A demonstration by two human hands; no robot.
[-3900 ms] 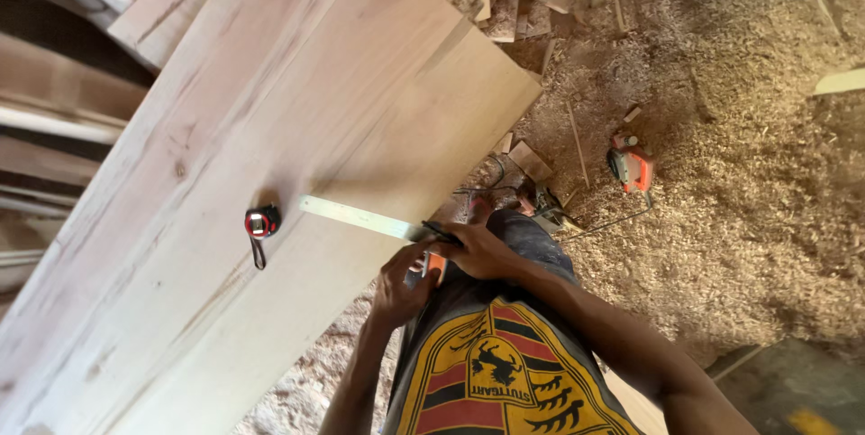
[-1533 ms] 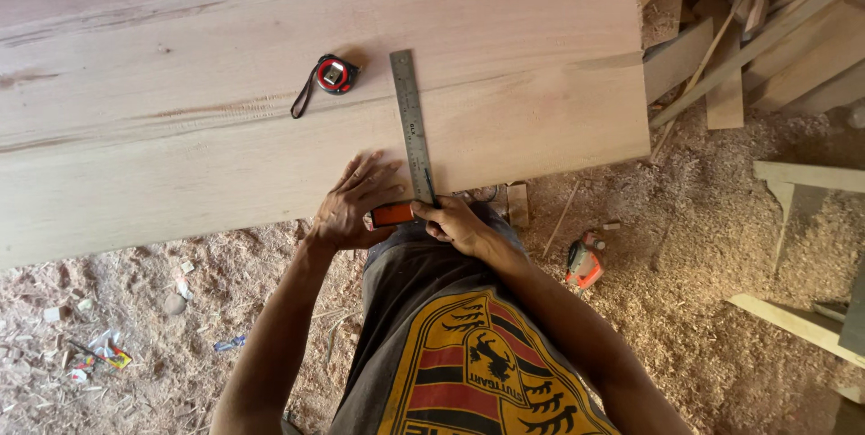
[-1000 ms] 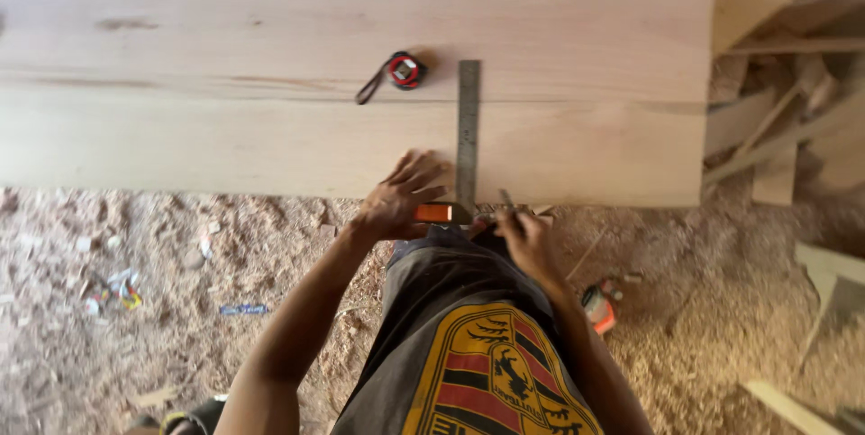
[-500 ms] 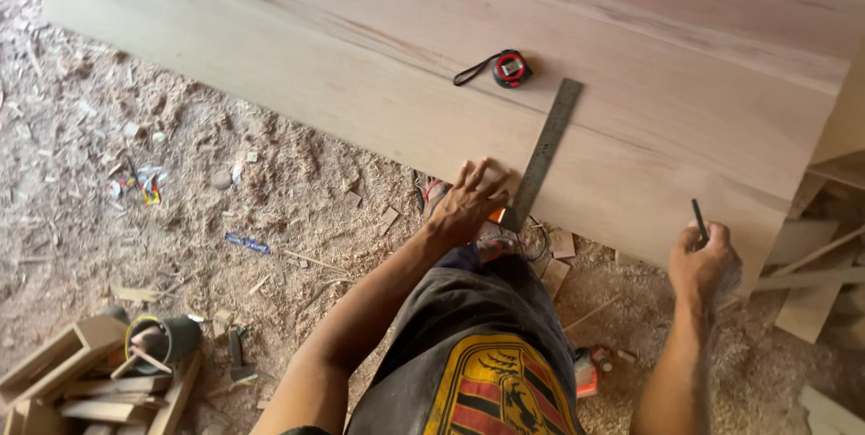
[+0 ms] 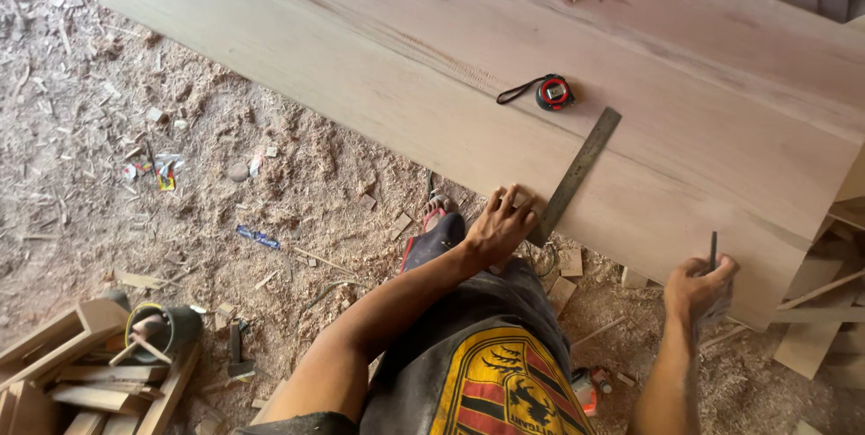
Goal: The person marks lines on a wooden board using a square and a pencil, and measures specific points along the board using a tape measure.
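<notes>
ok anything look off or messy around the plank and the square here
Nothing is damaged or spilled. The steel square lies across the plank under the left hand, with the tape measure beside it. The right hand holds a pencil at the plank's edge. Sawdust and offcuts litter the floor, ordinary workshop mess.

A long steel square point(image 5: 577, 174) is lying slanted across the pale wide board point(image 5: 432, 66); a dark pencil point(image 5: 713, 250), seemingly, is standing upright.

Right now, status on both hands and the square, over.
Left hand pressing the steel square on the wide board. Right hand gripping a pencil at the board's near edge. Tape measure beside the square's far end, not touching.
</notes>
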